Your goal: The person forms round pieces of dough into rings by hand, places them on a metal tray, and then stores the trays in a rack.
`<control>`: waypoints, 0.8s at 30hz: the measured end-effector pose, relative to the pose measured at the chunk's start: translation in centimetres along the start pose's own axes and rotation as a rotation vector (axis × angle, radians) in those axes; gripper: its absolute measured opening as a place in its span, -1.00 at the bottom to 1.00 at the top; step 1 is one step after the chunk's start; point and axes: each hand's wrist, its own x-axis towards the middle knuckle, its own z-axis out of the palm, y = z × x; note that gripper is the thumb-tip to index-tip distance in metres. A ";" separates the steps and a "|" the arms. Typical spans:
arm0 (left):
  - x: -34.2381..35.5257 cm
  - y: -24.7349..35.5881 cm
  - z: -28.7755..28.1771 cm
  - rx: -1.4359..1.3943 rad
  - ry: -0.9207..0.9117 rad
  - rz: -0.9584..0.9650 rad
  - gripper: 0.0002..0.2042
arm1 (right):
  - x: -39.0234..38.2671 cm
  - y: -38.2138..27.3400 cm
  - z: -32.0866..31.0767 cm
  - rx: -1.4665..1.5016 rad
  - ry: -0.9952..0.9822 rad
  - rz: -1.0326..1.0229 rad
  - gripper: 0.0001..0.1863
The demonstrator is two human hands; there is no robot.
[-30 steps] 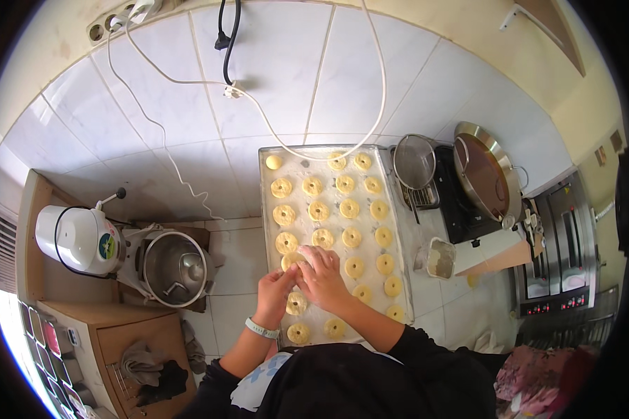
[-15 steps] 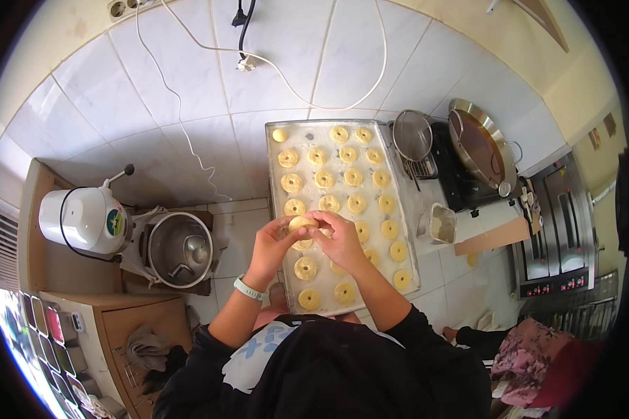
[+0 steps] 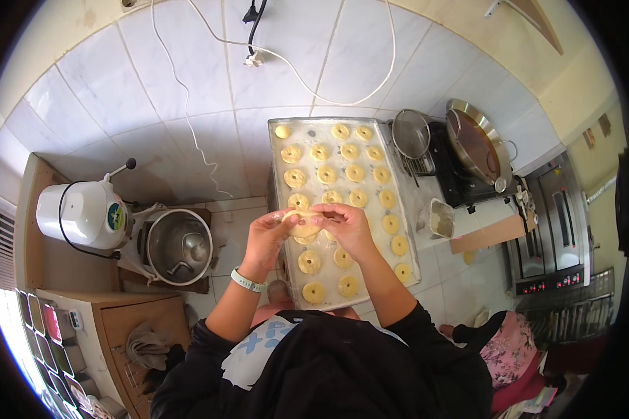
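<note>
Here I am, both hands up over the tray (image 3: 314, 124), with a piece of pale yellow dough (image 3: 303, 228) between them. My left hand (image 3: 267, 232) pinches one side, thumb and fingers closed on it; my right hand (image 3: 344, 222) has the other side, fingertips drawn together on the edge. The dough is off the metal, above the left part of the tray. I'd call this the shaping step: working a flattened round with the fingers. Whether its hole goes right through, I can't tell behind my fingers.

What the next move calls for, I judge, is a light, even pinch from both sides, because dough this soft probably stretches lopsided or tears.

Below me, dough rings (image 3: 309, 262) sit in rows, plump and matte, each with a small dark hole; those on the left look wider than those on the right. Up in the far left corner is a smooth, unpierced dough ball (image 3: 282, 131). The tray is grey metal with whitish smears, likely flour.
</note>
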 end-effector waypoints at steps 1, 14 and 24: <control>0.0 -0.1 0.2 -0.018 -0.019 -0.038 -0.77 | 0.1 0.2 0.2 0.019 0.027 -0.066 -0.73; -0.2 0.2 0.5 0.093 0.036 -0.085 -0.77 | -1.0 0.3 0.6 0.111 -0.004 -0.028 -0.73; -0.3 -0.3 0.2 0.073 0.013 -0.112 -0.76 | -1.2 0.1 0.3 0.098 0.043 -0.001 -0.75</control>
